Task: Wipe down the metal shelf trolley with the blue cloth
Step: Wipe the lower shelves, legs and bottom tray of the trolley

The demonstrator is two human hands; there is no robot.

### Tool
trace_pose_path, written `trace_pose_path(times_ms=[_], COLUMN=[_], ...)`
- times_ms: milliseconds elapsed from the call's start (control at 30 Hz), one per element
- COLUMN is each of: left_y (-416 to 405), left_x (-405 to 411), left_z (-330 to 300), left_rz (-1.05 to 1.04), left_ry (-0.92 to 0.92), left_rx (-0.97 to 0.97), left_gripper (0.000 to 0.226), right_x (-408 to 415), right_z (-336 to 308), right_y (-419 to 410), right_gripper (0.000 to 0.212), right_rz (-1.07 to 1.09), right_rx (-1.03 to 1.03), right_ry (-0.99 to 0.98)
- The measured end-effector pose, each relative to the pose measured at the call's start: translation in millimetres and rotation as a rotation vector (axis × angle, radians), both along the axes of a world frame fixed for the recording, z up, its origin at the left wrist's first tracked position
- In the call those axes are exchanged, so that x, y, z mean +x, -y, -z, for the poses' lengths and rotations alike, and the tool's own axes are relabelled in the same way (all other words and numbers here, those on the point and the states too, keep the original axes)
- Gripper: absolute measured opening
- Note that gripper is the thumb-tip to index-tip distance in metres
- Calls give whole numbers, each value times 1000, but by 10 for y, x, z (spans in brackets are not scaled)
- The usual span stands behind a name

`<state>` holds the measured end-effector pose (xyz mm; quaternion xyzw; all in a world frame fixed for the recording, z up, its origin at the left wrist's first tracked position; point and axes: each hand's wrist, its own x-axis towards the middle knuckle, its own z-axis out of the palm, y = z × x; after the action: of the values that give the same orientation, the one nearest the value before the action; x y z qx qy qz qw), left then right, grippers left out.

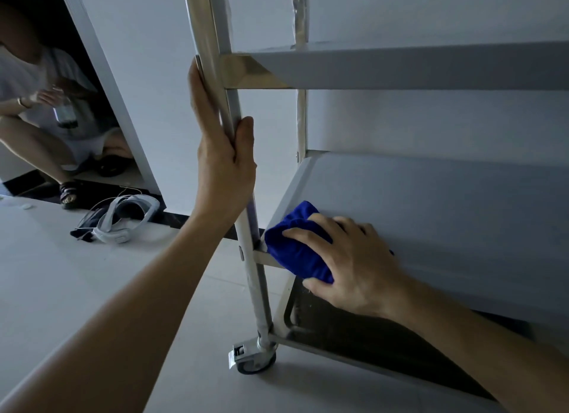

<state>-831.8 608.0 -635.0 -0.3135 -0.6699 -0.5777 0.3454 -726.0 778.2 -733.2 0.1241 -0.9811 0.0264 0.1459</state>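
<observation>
The metal shelf trolley (pixel 431 67) fills the right half of the head view, with an upper shelf, a middle shelf (pixel 446 203) and a low bottom tray above a caster wheel (pixel 255 362). My left hand (pixel 223 154) is wrapped around the trolley's near-left upright post (pixel 212 43), just below the upper shelf. My right hand (pixel 354 258) presses a bunched blue cloth (pixel 292 249) onto the front-left corner of the middle shelf, fingers spread over it.
A white headset with a cable (pixel 123 217) lies on the pale floor to the left of the trolley. Another person (pixel 46 110) crouches in a doorway at far left. A white wall stands behind the trolley.
</observation>
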Motion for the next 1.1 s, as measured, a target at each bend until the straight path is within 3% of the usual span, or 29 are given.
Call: trace_pose_path(times_ms=[267, 400, 667, 767, 967, 1100], left_y=[67, 93, -23, -13, 5, 73], left_x=[3, -41, -85, -125, -76, 70], left_z=[-23, 56, 163, 175, 236, 441], left_rz=[106, 185, 136, 186, 185, 175], left_ry=[156, 305, 246, 203, 111, 161], left_rx=[21, 97, 202, 203, 198, 141], left_gripper=[72, 23, 16, 16, 17, 19], right_x=[-6, -32, -56, -21, 250, 549], right_z=[1, -7, -6, 17, 450, 974], right_y=[9, 10, 39, 85, 181, 296], right_gripper=[100, 101, 90, 83, 75, 62], right_rz=[92, 100, 98, 57, -54, -129], right_rx=[-44, -62, -53, -30, 69, -99], right_ry=[42, 82, 68, -24, -417, -575])
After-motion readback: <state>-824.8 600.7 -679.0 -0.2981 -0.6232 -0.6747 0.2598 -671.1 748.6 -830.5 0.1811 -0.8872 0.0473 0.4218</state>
